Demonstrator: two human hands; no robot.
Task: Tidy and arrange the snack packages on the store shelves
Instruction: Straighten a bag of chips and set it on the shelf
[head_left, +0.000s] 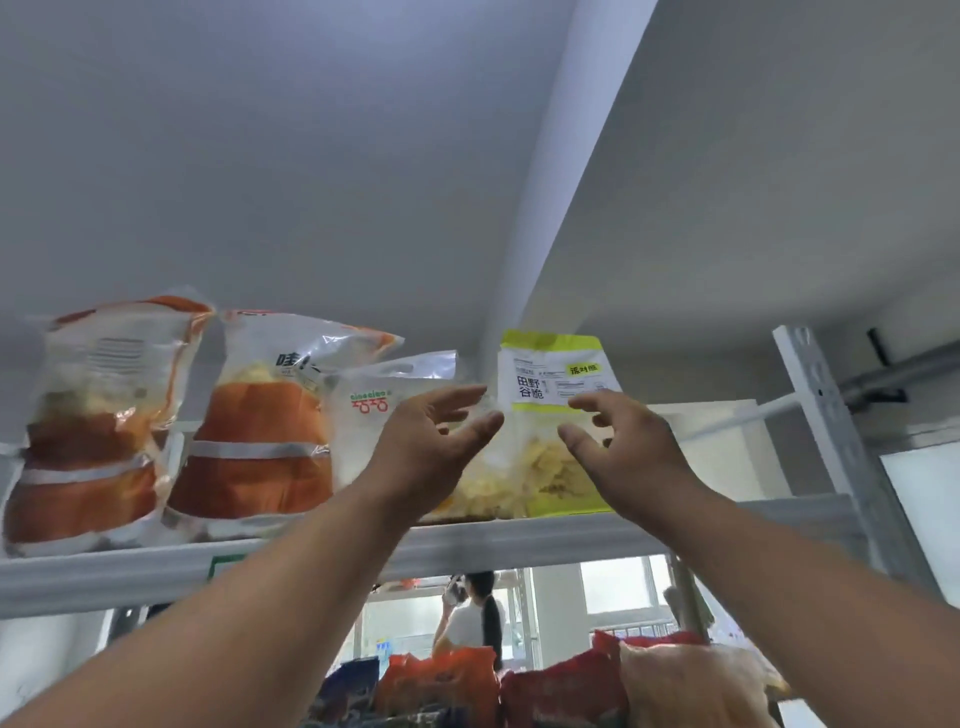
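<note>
Green-topped bag: a lime-and-white plastic pouch of pale yellow crisps (553, 426) stands upright on the top shelf, at the right end of the row, its printed face turned outward; likely so the label reads from the aisle.
Neighbour bag: a white, partly clear pouch with red-and-green lettering (371, 415) leans just left of it, its lower part hidden behind the left forearm.
Orange bags: two clear plastic packs with orange bands (260, 441) and (93, 431) stand further left, both tilted and slumped, not squared to the shelf edge.
Left hand (431, 441): raised in front of the gap between the white pouch and the green-topped bag, fingers straight and spread, gripping nothing; whether the fingertips touch a bag I cannot tell.
Right hand (618, 441): raised in front of the green-topped bag's lower right, fingers loosely curved, holding nothing.
Reading: both hands flank the green-topped bag, probably to square or steady it.
Top shelf (545, 540): pale grey metal board on a slotted white upright (821, 415).
Lower shelf: red and orange snack packets (561, 691) crowd below.
Background: a person stands beyond the rack, seen through the gap.
Risk: the soft bags may topple when nudged.
</note>
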